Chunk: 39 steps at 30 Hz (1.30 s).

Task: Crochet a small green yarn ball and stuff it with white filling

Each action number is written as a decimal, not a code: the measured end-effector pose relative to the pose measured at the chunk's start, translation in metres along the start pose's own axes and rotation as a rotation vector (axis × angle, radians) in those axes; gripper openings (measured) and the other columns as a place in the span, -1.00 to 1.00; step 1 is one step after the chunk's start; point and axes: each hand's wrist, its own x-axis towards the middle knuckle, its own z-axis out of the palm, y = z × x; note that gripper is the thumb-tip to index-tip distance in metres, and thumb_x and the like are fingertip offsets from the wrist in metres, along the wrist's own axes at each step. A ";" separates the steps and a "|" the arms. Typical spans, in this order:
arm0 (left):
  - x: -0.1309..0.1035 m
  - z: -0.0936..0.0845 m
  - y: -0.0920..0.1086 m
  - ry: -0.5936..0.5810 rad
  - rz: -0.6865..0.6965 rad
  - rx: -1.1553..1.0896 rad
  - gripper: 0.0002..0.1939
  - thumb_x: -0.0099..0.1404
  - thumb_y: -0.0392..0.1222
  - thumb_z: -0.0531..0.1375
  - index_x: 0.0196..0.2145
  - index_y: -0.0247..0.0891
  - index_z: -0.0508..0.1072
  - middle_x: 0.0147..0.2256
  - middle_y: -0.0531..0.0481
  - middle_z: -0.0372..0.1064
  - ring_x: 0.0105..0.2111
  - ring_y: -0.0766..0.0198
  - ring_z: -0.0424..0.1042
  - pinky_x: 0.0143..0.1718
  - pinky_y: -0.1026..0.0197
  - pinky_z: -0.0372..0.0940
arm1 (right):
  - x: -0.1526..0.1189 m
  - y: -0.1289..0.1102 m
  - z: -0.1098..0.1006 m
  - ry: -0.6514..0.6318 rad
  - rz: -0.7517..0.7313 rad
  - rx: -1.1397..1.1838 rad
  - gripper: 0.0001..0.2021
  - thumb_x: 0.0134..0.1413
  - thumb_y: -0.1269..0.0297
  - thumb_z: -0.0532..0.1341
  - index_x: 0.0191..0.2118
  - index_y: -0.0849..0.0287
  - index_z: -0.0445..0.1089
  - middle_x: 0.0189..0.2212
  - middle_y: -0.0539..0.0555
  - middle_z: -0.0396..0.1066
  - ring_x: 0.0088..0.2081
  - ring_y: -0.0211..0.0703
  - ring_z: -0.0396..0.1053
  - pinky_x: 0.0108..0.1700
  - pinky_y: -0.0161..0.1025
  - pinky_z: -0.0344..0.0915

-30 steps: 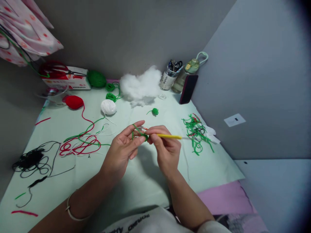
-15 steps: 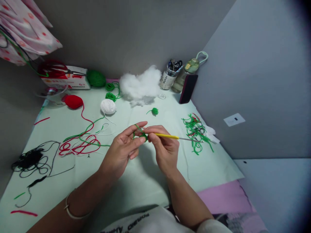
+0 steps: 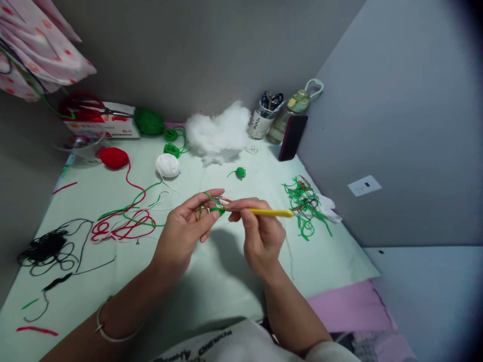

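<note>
Near the middle of the table, my left hand (image 3: 184,229) pinches a small green yarn piece (image 3: 219,209) between thumb and fingers. A strand of green yarn passes over its raised index finger. My right hand (image 3: 262,234) is closed round a yellow-handled crochet hook (image 3: 273,212), its handle pointing right. The hook's metal end reaches toward the green piece, and its tip is too small to make out. Both hands' fingertips are nearly touching. A thin orange-and-silver item (image 3: 225,199) shows just behind the fingertips; what it is I cannot tell.
Balls of red (image 3: 114,158), white (image 3: 168,166) and green yarn (image 3: 149,121) lie back left. White stuffing (image 3: 219,133), a pen cup (image 3: 261,120), a bottle (image 3: 278,125) and a phone (image 3: 293,138) stand behind. Green scraps (image 3: 305,206) lie right, black yarn (image 3: 45,247) left.
My left hand has shifted slightly left and my right hand slightly right. The crochet hook has turned round, its yellow handle now pointing right and its metal end toward the green piece.
</note>
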 end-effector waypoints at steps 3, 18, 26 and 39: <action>-0.001 0.003 -0.004 0.040 0.014 -0.005 -0.58 0.22 -0.23 0.45 0.04 -0.07 0.64 -0.38 0.13 0.32 -0.59 0.57 0.14 -0.60 0.49 0.12 | -0.005 0.003 0.003 -0.063 -0.283 -0.289 -0.74 0.33 0.51 0.18 0.01 0.11 0.49 -0.21 0.12 0.57 -0.21 -0.14 0.53 -0.16 -0.16 0.52; 0.001 0.005 0.007 -0.096 -0.171 -0.231 -0.60 0.20 -0.30 0.45 0.01 -0.20 0.64 -0.38 0.12 0.41 -0.68 0.66 0.03 -0.69 0.54 0.05 | 0.005 0.002 0.005 0.024 0.185 0.166 -0.83 0.36 0.29 0.23 -0.19 0.07 0.60 -0.30 0.05 0.56 -0.38 -0.23 0.43 -0.37 -0.23 0.42; 0.004 0.005 0.005 -0.091 -0.286 -0.401 -0.69 0.17 -0.32 0.44 -0.10 -0.38 0.67 -0.52 0.21 0.14 -0.66 0.63 -0.13 -0.72 0.55 -0.01 | -0.001 0.005 0.002 0.062 -0.075 -0.095 -0.74 0.31 0.48 0.23 -0.07 0.01 0.60 -0.23 0.07 0.57 -0.24 -0.16 0.51 -0.22 -0.17 0.46; 0.001 0.002 0.007 -0.076 -0.139 -0.143 -0.69 0.23 -0.26 0.42 -0.04 -0.18 0.67 -0.26 0.05 0.42 -0.65 0.65 0.07 -0.66 0.47 0.08 | 0.008 0.006 -0.001 0.067 0.396 0.388 -0.81 0.35 0.17 0.25 -0.23 0.13 0.55 -0.33 0.03 0.55 -0.41 -0.27 0.43 -0.34 -0.25 0.42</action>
